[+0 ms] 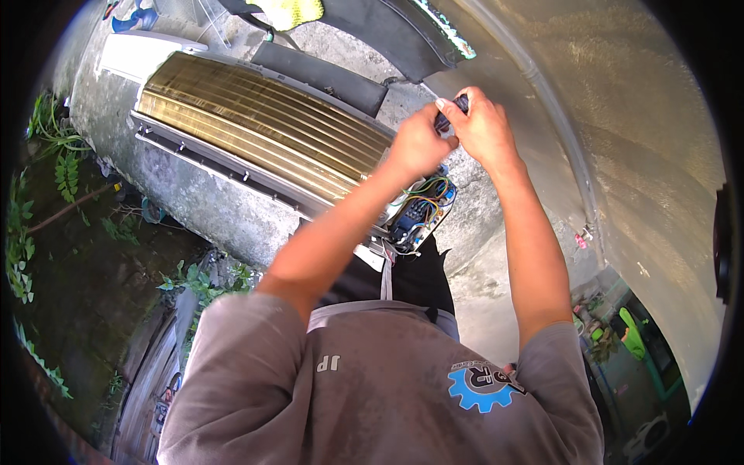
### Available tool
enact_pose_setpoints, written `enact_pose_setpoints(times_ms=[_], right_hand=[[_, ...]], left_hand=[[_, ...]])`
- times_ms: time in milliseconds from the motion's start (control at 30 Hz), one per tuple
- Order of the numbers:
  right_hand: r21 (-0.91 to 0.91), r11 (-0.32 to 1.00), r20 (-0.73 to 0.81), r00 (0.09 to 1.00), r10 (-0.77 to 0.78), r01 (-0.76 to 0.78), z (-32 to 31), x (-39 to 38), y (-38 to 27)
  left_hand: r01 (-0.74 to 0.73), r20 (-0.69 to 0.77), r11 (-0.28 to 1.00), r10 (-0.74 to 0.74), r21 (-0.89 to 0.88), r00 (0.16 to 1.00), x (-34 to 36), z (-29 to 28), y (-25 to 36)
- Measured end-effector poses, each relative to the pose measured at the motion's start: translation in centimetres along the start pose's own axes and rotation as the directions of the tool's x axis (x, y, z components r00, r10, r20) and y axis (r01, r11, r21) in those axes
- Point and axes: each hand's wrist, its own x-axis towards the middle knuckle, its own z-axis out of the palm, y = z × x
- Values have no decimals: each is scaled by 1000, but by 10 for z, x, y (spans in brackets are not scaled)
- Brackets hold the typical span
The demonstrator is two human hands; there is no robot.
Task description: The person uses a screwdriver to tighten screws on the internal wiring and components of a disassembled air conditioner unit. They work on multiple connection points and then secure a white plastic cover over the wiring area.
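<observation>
Two-handed, gripping a small dark part (442, 122) with fingers of left hand (417, 146) and right hand (487, 128) closed on it and drawn close together, too covered to tell its kind, held above the concrete ledge (198, 194) toward its edge near the wall (643, 116). Visible on the ledge: gold-finned coil (263, 116), nearer the edge beside the plants (66, 178), with circuit board (411, 225) and coloured wires at the end by the hands, dark panel (318, 77) along its other side, white panel (147, 54) at the far end.
</observation>
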Motion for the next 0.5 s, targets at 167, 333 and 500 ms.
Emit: enact_pose_setpoints(times_ms=[167, 333, 500], right_hand=[[-237, 957, 18, 986, -167, 166, -4, -6, -6], [156, 925, 140, 919, -369, 347, -23, -5, 19], [8, 984, 240, 955, -175, 179, -37, 2, 8]], left_hand=[[-26, -261, 992, 57, 121, 964, 2, 29, -3], [565, 924, 806, -62, -176, 377, 75, -35, -34], [251, 640, 932, -25, -263, 768, 45, -34, -22]])
